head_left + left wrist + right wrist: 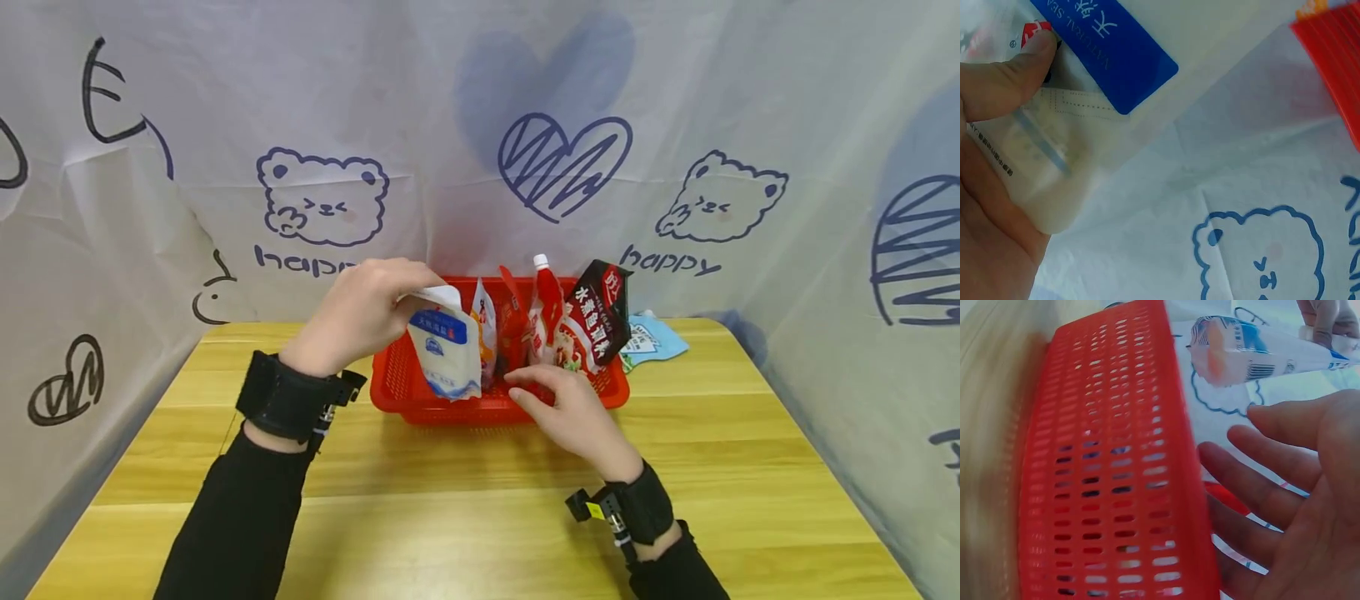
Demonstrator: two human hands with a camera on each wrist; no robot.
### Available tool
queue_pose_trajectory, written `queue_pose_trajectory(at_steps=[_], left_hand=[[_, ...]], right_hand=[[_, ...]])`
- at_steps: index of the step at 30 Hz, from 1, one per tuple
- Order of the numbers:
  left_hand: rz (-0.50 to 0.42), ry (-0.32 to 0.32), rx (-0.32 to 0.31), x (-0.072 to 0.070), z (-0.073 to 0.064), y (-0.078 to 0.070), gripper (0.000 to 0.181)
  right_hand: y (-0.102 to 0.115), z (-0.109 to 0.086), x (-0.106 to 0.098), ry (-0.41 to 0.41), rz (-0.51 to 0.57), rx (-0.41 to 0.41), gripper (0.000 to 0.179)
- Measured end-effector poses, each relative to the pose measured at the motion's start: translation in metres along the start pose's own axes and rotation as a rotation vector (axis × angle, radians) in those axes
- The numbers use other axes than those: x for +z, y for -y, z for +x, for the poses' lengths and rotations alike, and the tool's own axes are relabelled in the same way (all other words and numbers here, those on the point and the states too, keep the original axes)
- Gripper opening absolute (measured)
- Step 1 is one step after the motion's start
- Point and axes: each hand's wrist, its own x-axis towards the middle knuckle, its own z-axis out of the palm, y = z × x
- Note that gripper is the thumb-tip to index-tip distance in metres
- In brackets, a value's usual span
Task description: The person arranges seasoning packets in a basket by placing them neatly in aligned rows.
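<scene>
A white salt bag with a blue label [444, 354] hangs from my left hand [367, 312], which pinches it by its folded top over the left part of a red plastic basket [450, 410]. In the left wrist view, the thumb presses on the bag [1141, 56] near its blue label. My right hand [562, 410] is at the basket's front rim, fingers extended and slightly spread. The right wrist view shows this hand [1297, 481] beside the perforated basket wall [1110, 456], holding nothing.
Inside the basket stand a white-and-orange packet [485, 329], a red packet [513, 329], a red bottle with a white cap [547, 304] and a black-and-red seasoning bag [596, 312]. Behind its right side a light-blue pouch [656, 337] lies on the wooden table [450, 533].
</scene>
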Motion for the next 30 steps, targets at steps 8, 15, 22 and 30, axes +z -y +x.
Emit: queue_pose_trajectory(at_steps=[8,15,22,30], left_hand=[[-0.047,0.253,-0.131,0.012,0.023,0.031,0.022],[-0.038,0.405,-0.191,0.031,0.035,0.053,0.020],[0.040,0.445,-0.122,0.057,0.042,0.069,0.030],[0.095,0.345,0.003,0.082,0.040,0.083,0.034]], right_hand=[[-0.013,0.003,0.005,0.102,-0.117,0.041,0.022],[-0.012,0.004,0.008,0.092,-0.134,0.038,0.019],[-0.013,0.004,0.008,0.075,-0.151,0.038,0.017],[-0.014,0.004,0.008,0.069,-0.163,0.011,0.016]])
